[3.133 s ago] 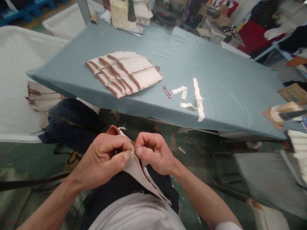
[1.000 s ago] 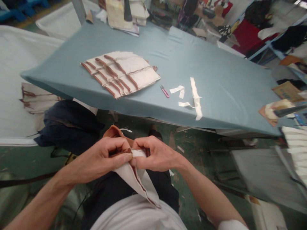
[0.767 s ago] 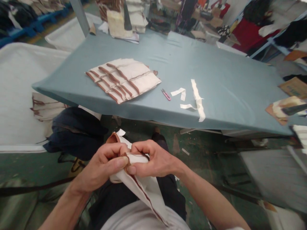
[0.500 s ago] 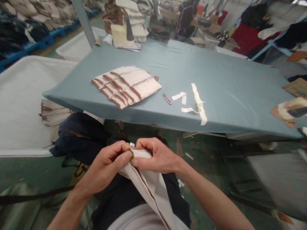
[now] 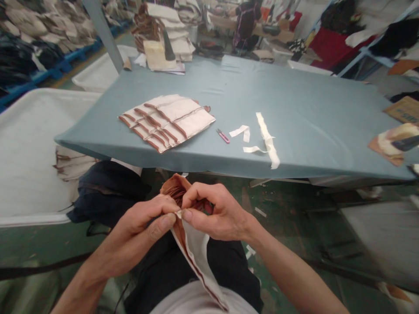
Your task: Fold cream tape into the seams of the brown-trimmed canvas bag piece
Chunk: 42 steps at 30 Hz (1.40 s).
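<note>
A cream fabric piece with a brown lining [image 5: 199,250] hangs from my fingers over my lap, its lower end near my waist. My left hand [image 5: 147,224] pinches its upper edge between thumb and forefinger. Right beside it, my right hand [image 5: 212,211] pinches the same edge, the two thumbs almost touching. Gathered brown material [image 5: 175,185] bulges up behind my fingers. On the blue-covered table [image 5: 294,113] ahead lies an overlapping pile of cream pieces with brown edges [image 5: 170,117]. Pink-handled thread snips [image 5: 223,136] lie to the right of the pile.
White strips [image 5: 268,141] lie right of the snips. Stacked fabric [image 5: 175,32] stands at the table's far left. A white bin [image 5: 29,152] is at the left, with dark blue cloth [image 5: 104,192] beside it. An iron-like object [image 5: 397,141] sits at the table's right end.
Both hands still pinch the fabric, but its opening has turned so that the brown gathered inside now shows above my fingers. The view has shifted slightly.
</note>
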Each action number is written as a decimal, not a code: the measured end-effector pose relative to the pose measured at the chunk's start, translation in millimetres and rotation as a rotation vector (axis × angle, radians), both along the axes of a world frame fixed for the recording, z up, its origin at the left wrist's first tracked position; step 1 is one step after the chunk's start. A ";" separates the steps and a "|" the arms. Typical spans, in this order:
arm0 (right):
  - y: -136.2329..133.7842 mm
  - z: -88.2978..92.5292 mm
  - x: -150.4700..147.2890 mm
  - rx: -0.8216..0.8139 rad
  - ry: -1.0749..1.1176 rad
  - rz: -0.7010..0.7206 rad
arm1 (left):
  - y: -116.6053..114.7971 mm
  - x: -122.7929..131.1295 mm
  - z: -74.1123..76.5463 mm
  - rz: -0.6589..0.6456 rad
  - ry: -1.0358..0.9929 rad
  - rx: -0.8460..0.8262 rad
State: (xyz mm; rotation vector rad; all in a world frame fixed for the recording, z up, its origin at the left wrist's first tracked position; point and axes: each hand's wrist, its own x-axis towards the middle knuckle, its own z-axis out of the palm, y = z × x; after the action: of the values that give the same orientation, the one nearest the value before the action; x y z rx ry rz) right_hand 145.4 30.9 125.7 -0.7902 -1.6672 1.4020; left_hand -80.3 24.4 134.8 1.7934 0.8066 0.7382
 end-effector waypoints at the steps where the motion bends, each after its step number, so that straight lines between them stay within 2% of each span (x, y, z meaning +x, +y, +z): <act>1: -0.5 0.3 -0.9 -0.022 0.021 -0.013 | 0.0 0.8 0.7 0.004 -0.004 0.001; 6: 1.9 0.3 -6.0 -0.220 0.078 0.014 | 1.1 6.5 0.7 0.028 -0.040 -0.003; 10: 4.3 -0.6 -7.6 -0.338 0.092 0.055 | 2.4 11.5 -1.8 0.115 -0.045 -0.074; 13: 4.1 -1.5 -7.2 -0.287 0.034 0.025 | 3.0 16.9 -2.7 0.200 -0.005 -0.101; 17: 9.6 -10.9 -7.5 -0.129 -0.165 -0.065 | 9.0 26.0 -10.7 0.350 0.136 0.066; 19: 16.1 -21.1 -8.8 -0.091 -0.242 -0.112 | 15.6 28.1 -18.8 0.395 0.174 0.082; 21: 22.4 -31.3 -10.0 -0.096 -0.256 -0.136 | 23.6 26.5 -26.5 0.384 0.178 0.037; 24: 27.0 -37.7 -9.3 -0.108 -0.219 -0.144 | 34.6 18.0 -31.1 0.260 0.184 -0.060; 27: 26.2 -31.8 -6.0 -0.080 -0.163 -0.121 | 40.4 10.0 -26.8 0.074 0.203 -0.162; 30: 24.5 -24.8 -3.1 -0.072 -0.098 -0.098 | 38.7 9.8 -20.0 -0.016 0.219 -0.195; 32: 23.3 -24.1 -2.2 -0.076 -0.064 -0.107 | 34.5 13.6 -16.8 -0.005 0.225 -0.181; 36: 14.0 -29.8 -4.6 -0.042 -0.087 -0.188 | 25.5 23.1 -14.7 0.119 0.191 -0.094; 39: -1.6 -34.6 -8.1 0.096 -0.146 -0.328 | 21.9 28.2 -16.7 0.203 0.152 -0.028; 42: -18.8 -35.8 -9.4 0.097 -0.222 -0.502 | 18.7 32.9 -24.4 0.270 0.120 -0.019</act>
State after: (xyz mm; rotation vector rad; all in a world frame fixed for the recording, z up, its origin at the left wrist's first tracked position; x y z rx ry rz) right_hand 136.0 12.1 89.9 -1.2416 -1.5391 0.9035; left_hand -47.4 43.1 110.3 1.7437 1.1479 0.7985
